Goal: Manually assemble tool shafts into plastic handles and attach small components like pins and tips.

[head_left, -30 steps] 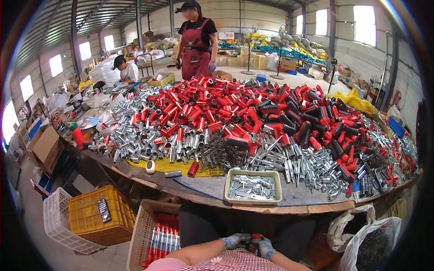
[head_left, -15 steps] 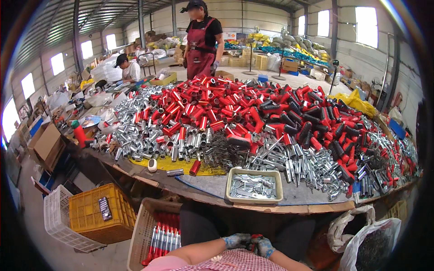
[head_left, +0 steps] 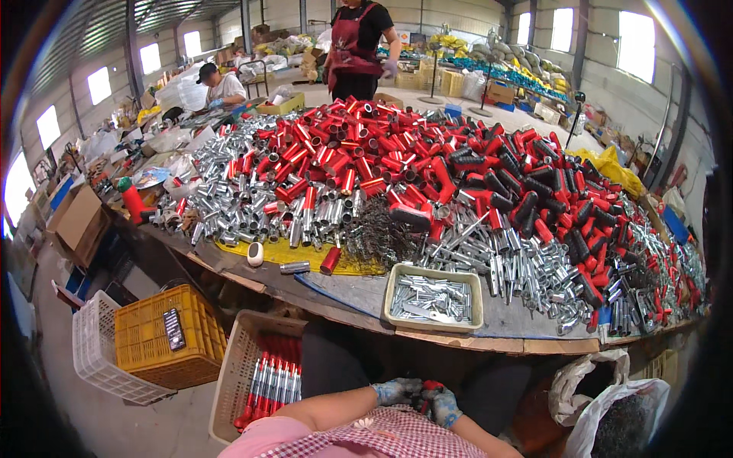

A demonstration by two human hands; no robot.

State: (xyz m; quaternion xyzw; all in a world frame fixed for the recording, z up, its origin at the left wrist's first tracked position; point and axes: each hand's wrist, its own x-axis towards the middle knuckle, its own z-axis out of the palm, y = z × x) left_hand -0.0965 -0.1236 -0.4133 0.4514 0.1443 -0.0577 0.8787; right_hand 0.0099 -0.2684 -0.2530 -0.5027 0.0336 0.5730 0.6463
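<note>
My left hand and my right hand, both in grey-blue stained gloves, meet close together in front of my lap, below the table edge. Between them shows a small red and black piece, mostly covered by the right fingers. The right hand is closed on it. The left hand's fingers are curled at its dark end, and what they grip is hidden. On the table just ahead stands a cream tray of small silver metal pins. To the left, a plastic crate holds rows of red-and-silver handles.
The table carries a large heap of red tubes, black-and-red grips and silver metal parts. A yellow crate stands at left, white sacks at right. Beyond the heap a person in a red apron stands; another sits further left.
My view has tilted and shifted slightly, so the table sits higher. My hands stay together, with slightly more red showing at the right fingers. The standing person's arm has moved.
</note>
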